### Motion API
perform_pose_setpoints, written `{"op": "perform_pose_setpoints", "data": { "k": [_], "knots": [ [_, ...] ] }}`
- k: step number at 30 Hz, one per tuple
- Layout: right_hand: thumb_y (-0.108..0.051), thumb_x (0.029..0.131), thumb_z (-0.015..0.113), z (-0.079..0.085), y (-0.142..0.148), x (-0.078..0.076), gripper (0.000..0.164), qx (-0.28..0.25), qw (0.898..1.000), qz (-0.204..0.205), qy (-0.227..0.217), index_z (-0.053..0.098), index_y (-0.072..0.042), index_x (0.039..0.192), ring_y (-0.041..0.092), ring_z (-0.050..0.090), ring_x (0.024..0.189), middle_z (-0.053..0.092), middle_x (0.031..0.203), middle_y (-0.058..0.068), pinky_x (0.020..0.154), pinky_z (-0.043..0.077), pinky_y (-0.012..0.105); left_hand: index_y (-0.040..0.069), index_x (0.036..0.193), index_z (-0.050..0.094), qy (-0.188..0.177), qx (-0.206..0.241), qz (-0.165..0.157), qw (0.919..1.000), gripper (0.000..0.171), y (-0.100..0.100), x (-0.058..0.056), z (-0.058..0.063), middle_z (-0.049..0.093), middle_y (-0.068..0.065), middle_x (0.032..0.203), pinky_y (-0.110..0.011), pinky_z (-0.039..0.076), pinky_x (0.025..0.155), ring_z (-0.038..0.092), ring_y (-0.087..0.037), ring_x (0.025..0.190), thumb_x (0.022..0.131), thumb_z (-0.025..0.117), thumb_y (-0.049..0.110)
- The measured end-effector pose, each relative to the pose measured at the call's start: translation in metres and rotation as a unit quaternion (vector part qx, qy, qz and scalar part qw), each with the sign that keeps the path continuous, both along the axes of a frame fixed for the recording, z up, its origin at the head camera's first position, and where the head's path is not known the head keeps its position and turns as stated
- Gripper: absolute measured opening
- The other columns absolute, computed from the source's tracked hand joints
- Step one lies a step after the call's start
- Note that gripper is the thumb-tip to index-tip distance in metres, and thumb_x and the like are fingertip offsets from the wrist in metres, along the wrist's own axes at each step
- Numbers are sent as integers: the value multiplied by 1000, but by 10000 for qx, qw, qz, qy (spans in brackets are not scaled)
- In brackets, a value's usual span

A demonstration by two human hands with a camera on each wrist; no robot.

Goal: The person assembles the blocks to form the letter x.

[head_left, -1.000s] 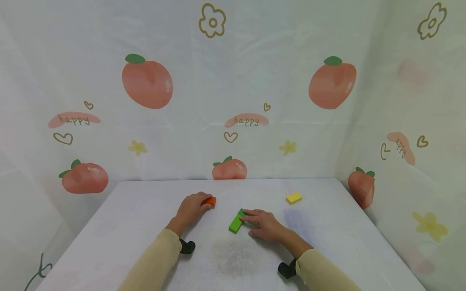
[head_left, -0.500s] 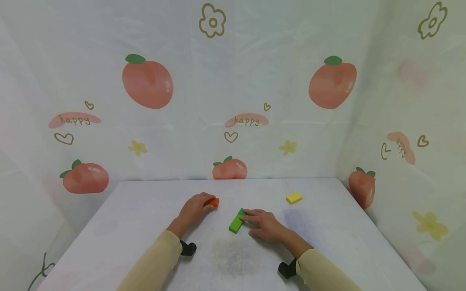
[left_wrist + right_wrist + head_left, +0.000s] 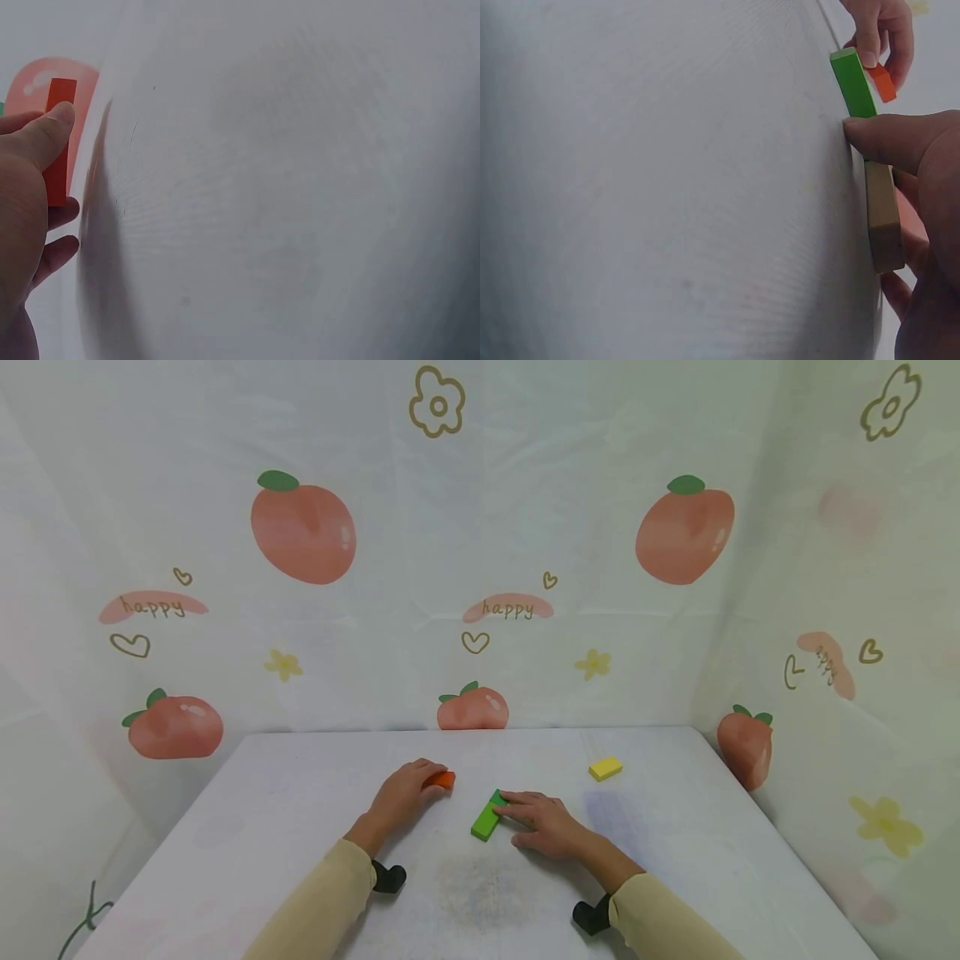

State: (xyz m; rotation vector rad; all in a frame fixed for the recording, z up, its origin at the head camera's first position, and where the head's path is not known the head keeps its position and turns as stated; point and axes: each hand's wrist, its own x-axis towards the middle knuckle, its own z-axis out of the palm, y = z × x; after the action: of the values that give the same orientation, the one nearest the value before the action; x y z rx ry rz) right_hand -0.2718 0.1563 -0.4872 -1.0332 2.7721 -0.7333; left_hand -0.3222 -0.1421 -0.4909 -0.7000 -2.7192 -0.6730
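Observation:
An orange block (image 3: 445,780) is pinched between the thumb and fingers of my left hand (image 3: 401,795), at the table's far middle. The left wrist view shows this orange block (image 3: 60,142) standing lengthwise along the thumb. Nearer, a green block (image 3: 486,820) lies slanted, with a second green piece (image 3: 498,798) against its far end. My right hand (image 3: 551,827) rests its extended fingers on them, with the thumb apart. In the right wrist view, a tan block (image 3: 882,214) follows the green block (image 3: 853,82) in line, partly behind the thumb; the right hand covers it in the head view.
A yellow block (image 3: 605,768) lies at the back right of the white table (image 3: 675,860). A printed curtain (image 3: 480,527) stands behind the table's far edge and along the sides. Black wrist mounts (image 3: 592,914) sit under both sleeves.
My left hand has slid a little right and nearer with the orange block, toward the green pieces. The right hand, green pieces and yellow block have stayed in place.

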Motion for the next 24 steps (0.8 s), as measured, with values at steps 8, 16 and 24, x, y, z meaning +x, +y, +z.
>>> {"op": "perform_pose_setpoints", "data": {
  "k": [8,16,24],
  "knots": [
    [-22,91,69,0,-1,-1,52,37,10000,-74,-45,54,-24,141,29,35,137,40,151,1,99,31,58,16,121,68,73,-23,-86,9999,35,5,4,2,64,2,110,-38,48,90,60,-18,101,89,71,32],
    [-22,92,68,0,-1,-1,52,50,9999,-112,-108,53,-26,142,27,34,138,40,151,0,100,30,57,18,123,66,-49,-100,-100,9999,35,13,7,1,63,3,112,-38,48,92,59,-17,103,91,69,32],
    [-23,92,68,-1,-1,-2,52,63,9998,-160,-135,53,-27,142,26,33,139,39,152,-1,101,30,56,21,124,66,-92,-83,-171,9998,35,20,8,-1,63,5,113,-38,48,92,58,-15,103,92,67,34]
  ]
}}
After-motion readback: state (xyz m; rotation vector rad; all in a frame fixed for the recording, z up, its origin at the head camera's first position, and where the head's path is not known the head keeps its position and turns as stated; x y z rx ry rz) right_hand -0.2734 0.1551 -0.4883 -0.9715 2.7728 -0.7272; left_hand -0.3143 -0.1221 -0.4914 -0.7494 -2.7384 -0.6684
